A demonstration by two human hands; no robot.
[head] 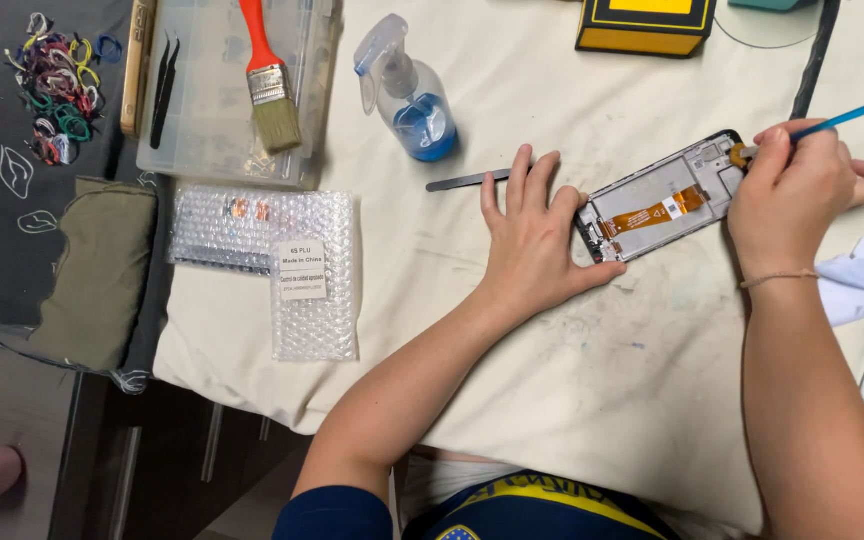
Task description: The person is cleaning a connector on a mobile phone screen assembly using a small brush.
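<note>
A person is working on an opened phone (664,196) lying on the cream cloth (512,330). The left hand (532,240) is pressing flat, fingers spread open, just left of the phone and touching its end. The right hand (792,195) is pinching a thin blue brush (852,115), its tip at the phone's far corner; what it is touching there is hard to see. Small, soft strokes and a steady holding hand look best here. Far left of the phone, a bubble-wrap bag (267,260) with a white square label is lying. Above the phone, a yellow and black box (644,26) is sitting.
</note>
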